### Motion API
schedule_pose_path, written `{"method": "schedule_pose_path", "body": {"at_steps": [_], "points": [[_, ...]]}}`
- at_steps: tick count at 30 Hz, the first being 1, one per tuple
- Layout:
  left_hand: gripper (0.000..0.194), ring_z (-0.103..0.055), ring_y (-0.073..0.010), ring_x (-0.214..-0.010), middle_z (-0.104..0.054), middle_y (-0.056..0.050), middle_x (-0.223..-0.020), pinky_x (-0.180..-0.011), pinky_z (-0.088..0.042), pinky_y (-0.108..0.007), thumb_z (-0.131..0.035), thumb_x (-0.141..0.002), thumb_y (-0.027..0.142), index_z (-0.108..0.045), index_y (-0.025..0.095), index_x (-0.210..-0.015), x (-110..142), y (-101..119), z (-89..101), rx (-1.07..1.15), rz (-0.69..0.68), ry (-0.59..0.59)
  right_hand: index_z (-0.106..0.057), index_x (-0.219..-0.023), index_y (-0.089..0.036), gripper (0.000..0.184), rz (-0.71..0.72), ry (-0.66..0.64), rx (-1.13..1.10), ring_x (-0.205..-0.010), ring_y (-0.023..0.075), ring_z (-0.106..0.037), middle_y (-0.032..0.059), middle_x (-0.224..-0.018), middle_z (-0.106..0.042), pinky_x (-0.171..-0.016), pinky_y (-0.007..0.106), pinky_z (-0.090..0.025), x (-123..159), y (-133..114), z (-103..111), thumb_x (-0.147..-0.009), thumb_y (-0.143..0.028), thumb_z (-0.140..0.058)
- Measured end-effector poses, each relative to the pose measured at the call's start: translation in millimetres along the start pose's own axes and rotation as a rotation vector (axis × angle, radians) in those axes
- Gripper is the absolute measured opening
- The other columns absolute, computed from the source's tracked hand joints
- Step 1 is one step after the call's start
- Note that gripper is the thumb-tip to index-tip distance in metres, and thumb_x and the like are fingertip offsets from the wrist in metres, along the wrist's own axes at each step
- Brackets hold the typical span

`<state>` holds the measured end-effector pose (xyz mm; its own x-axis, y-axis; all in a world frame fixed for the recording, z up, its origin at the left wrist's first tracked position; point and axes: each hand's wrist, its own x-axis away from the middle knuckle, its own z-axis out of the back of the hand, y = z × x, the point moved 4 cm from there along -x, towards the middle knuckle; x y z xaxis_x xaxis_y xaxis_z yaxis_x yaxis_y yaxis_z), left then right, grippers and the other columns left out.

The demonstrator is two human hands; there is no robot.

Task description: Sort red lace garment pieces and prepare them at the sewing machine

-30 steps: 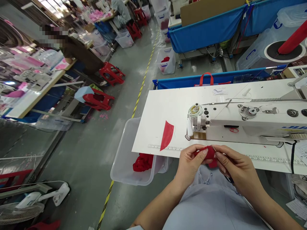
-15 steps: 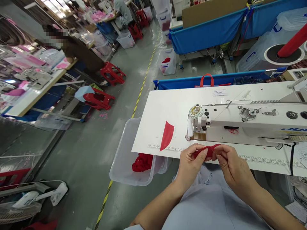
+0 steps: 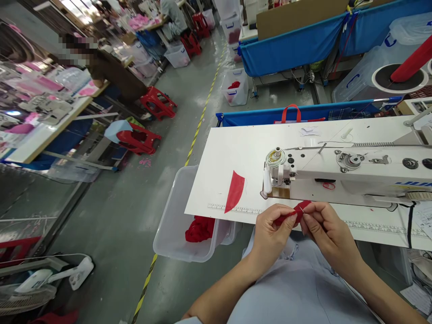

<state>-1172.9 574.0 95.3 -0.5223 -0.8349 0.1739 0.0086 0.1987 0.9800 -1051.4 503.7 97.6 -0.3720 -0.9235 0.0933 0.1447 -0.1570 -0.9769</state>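
My left hand point(image 3: 272, 229) and my right hand point(image 3: 322, 227) both pinch a small red fabric piece point(image 3: 296, 211) at the near edge of the white sewing table point(image 3: 236, 148). The fabric is bunched between my fingertips, just in front of the white sewing machine point(image 3: 337, 175). A flat red fabric piece point(image 3: 235, 191) lies on the table to the left, beside the printed ruler strip. Left of the table, lower down, a clear plastic bin point(image 3: 175, 216) holds more red fabric point(image 3: 200, 228).
A yellow floor line point(image 3: 197, 130) runs along the grey aisle. Red stools point(image 3: 138, 137) stand by a long work table point(image 3: 40, 135) on the left, where a person sits. Blue fabric bins point(image 3: 290, 45) and clear tubs stand behind. A white fan point(image 3: 37, 283) lies at the lower left.
The red piece was first gathered in front of my lap, then raised toward the table edge; my fingers have drawn closer and now pinch it near the machine.
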Motion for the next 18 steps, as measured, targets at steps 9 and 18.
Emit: {"method": "schedule_pose_path", "body": {"at_steps": [9,18], "points": [[0.021,-0.056,-0.0164,-0.071,-0.064,-0.005,-0.072,-0.069,-0.044,-0.029,-0.06,-0.089,0.029,-0.068,0.018,-0.073,-1,8,-5.0,-0.18,-0.123,-0.059,-0.059,-0.071,-0.02,0.034,-0.297,0.1,-0.501,-0.042,0.0064,-0.026,-0.0074,-0.049,-0.038,-0.037,0.019,-0.021,-2,10,-2,-0.079,-0.049,-0.074],[0.027,-0.053,-0.0156,-0.07,-0.064,-0.004,-0.075,-0.065,-0.041,-0.028,-0.06,-0.089,0.042,-0.068,0.018,-0.078,-7,1,-4.7,-0.215,-0.019,-0.19,-0.063,-0.077,-0.021,0.033,-0.24,0.102,-0.301,-0.045,0.0089,-0.036,-0.0042,-0.053,-0.047,-0.039,0.021,-0.029,-3,21,11,-0.081,-0.052,-0.07]]}}
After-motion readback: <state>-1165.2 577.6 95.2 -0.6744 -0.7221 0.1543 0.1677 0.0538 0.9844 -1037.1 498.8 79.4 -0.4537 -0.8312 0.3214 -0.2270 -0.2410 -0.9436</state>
